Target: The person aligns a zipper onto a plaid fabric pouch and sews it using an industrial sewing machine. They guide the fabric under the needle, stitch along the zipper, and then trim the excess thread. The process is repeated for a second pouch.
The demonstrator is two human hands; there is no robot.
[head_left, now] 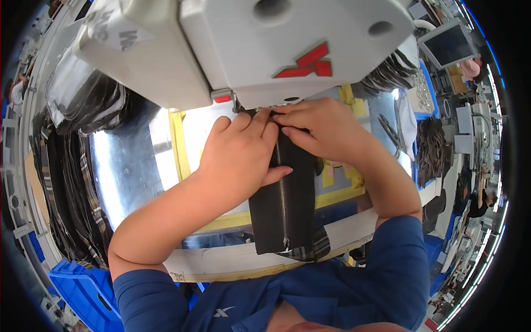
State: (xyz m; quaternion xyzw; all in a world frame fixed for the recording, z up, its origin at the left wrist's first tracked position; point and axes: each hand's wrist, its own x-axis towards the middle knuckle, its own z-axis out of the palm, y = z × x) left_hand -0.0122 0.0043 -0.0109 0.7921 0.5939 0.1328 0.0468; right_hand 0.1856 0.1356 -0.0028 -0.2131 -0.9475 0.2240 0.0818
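Dark cloth (301, 191) with a metal zipper (283, 202) is pressed onto the bench (130, 166), far end below the sewing machine (298, 36), by left hand (239, 148) and right hand (325, 128), whether either grip pinches cannot be told, stitching alignment seemingly being done and straight, even feeding called for.

You're in a garment-sewing workshop, shown by your industrial sewing machine (249, 50), fabric stacks (72, 193) and blue crate (83, 293).
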